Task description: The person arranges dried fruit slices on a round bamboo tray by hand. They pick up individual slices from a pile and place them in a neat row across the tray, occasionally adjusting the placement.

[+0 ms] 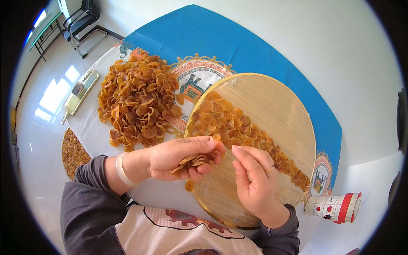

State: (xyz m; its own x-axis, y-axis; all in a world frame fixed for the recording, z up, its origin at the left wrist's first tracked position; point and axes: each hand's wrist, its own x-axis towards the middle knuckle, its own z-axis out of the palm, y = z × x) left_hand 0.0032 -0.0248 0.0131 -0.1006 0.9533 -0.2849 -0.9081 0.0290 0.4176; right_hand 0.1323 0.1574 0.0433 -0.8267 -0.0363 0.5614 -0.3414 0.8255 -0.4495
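Note:
My left hand (188, 156) is closed around a stack of dried amber-brown slices (196, 161), with one slice pinched up between thumb and forefinger. My right hand (255, 172) is just to its right, over the tray, its fingers bent and apart and nothing seen in them. Below both hands lies a round woven bamboo tray (277, 98). A diagonal band of overlapping slices (245, 130) crosses it from upper left to lower right. A large heap of the same slices (137, 102) rests on the tablecloth, left of the tray.
One loose slice (189, 185) lies by the tray's lower left edge. A lidded cup (333, 207) is at the right. At the table's left edge is a gilt-rimmed dish (82, 91), with another slice-covered round tray (73, 153) lower down. A chair (83, 27) stands far back.

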